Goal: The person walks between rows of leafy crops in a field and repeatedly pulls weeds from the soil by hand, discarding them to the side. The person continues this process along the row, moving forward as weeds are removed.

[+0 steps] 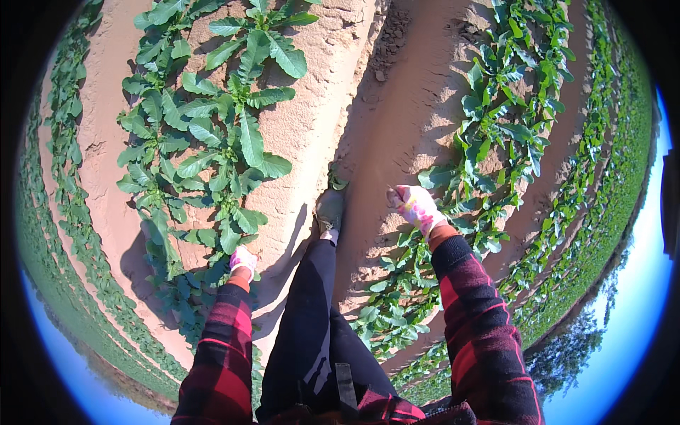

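My left hand (243,258), in a white and pink glove, hangs beside the lower leaves of the left planted row (228,164). Its fingers are mostly turned away, so I cannot tell whether it holds anything. Over the edge of the furrow, my right hand (417,207) wears a patterned glove with soiled fingertips. The fingers are curled in, and nothing shows between them. Just right of it grow the leafy plants of the right row (499,127). Both rows have broad, lobed green leaves.
One shoe (330,210) stands in the sandy furrow (393,133) between the raised beds, with a small leafy sprig (336,179) at its toe. Clods of soil (390,48) lie farther up the furrow. More crop rows (589,159) run along both sides, with trees (566,350) at the field's edge.
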